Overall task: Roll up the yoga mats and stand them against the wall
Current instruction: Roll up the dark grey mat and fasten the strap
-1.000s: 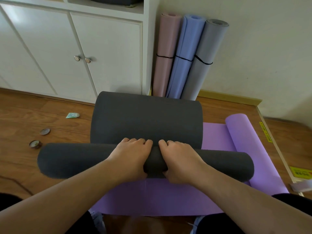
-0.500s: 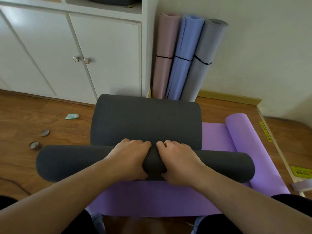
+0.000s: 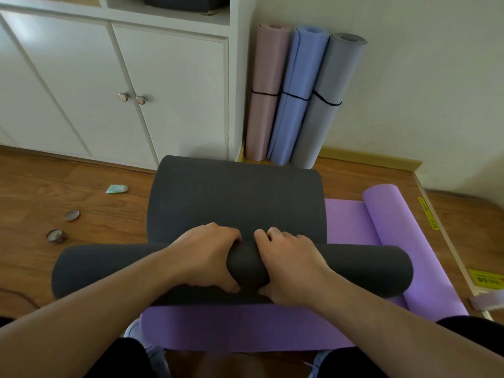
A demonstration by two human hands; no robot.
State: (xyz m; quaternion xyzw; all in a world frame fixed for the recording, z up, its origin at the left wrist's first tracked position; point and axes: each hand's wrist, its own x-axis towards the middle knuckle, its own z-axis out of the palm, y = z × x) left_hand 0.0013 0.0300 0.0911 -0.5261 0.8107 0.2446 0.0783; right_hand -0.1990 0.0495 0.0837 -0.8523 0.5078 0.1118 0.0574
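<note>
From the camera on my head, several things are hidden or cut. My fingertips go over the far side of the rolled part of the dark grey mat [image 3: 109, 271], so I cannot see where they end. The purple mat [image 3: 245, 328] lies under the grey one and most of its middle is covered; its right end is curled into a roll. At the top, a dark object on the shelf of the white cabinet [image 3: 174, 85] is cut by the frame and I cannot tell what it is. The yellow labels on the wooden strip at the right are too small to read. My knees are only dark shapes at the bottom edge.

My left hand [image 3: 207, 257] and my right hand [image 3: 289, 266] sit side by side on the middle of the roll, close but with a narrow gap of mat between them. The fingers curl over the top and the thumbs press the near side, so both hands grip the roll. Both forearms reach forward from the lower corners.

The unrolled part of the grey mat stretches away from me towards the wall. There the pink mat [image 3: 266, 91], the blue mat [image 3: 300, 96] and the light grey mat [image 3: 330, 99] stand upright, each with a black band. On the wooden floor [image 3: 41, 186] at the left are two small round tins [image 3: 71, 215] and a green scrap [image 3: 116, 189].
</note>
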